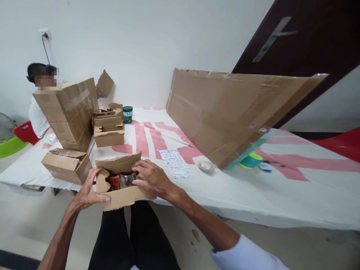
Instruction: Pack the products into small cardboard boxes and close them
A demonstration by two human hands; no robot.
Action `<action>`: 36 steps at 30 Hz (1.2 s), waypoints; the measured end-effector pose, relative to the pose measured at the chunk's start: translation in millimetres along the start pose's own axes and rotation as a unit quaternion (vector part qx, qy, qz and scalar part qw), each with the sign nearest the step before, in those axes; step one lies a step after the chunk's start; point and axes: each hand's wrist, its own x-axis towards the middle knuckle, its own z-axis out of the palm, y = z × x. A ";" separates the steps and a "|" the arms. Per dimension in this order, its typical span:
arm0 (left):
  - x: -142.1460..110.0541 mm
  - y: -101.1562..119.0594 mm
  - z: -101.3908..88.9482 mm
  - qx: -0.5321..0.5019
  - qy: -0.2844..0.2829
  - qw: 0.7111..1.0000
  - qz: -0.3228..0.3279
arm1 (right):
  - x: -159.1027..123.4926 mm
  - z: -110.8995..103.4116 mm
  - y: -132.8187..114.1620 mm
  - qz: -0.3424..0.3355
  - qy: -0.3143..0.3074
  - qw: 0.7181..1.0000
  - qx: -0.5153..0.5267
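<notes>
A small open cardboard box (128,198) sits at the table's near edge, above my lap, its back flap standing up. My left hand (86,192) clasps its left end, thumb on the front wall and fingers at the back corner. At the opposite end my right hand (152,177) is closed over the right side, its fingertips reaching into the opening. Inside lie a red packet (114,183) and a clear packet with dark contents (127,180). The right fingertips are close to the clear packet; whether they touch it is hidden.
A closed box (63,168) and stacked cartons (74,112) stand left, with open boxes (109,137) and a green tub (127,114) behind. A sticker sheet (176,164), tape roll (206,166) and leaning cardboard panel (225,112) are right. Another person (39,112) sits far left.
</notes>
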 end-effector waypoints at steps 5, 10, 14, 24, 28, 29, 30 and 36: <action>3.4 -3.2 0.5 0.014 0.002 1.000 -0.001 | 18.3 5.7 -3.9 0.059 -0.068 0.990 -0.109; 11.0 -6.6 3.1 0.003 -0.009 1.000 -0.015 | 23.2 -6.5 -6.2 0.053 -0.059 0.990 -0.120; 5.2 -2.3 6.8 0.003 -0.005 1.000 -0.002 | 22.2 -17.7 3.1 0.007 0.006 0.982 -0.186; -16.3 3.2 12.8 0.020 0.017 0.999 0.038 | 11.5 -28.1 15.1 -0.055 -0.076 0.958 -0.271; -14.9 2.4 12.0 0.017 0.016 0.999 0.040 | 23.4 -18.9 -3.7 -0.040 -0.140 0.961 -0.236; -14.2 2.5 11.7 0.016 0.015 0.999 0.039 | 27.3 -15.2 -8.1 -0.033 -0.161 0.958 -0.233; -13.5 2.8 11.5 0.016 0.015 0.999 0.038 | 31.4 -11.3 -12.1 -0.026 -0.185 0.955 -0.232; -7.9 3.5 11.6 0.015 0.012 0.999 0.033 | 59.1 10.3 -22.0 0.017 -0.287 0.931 -0.223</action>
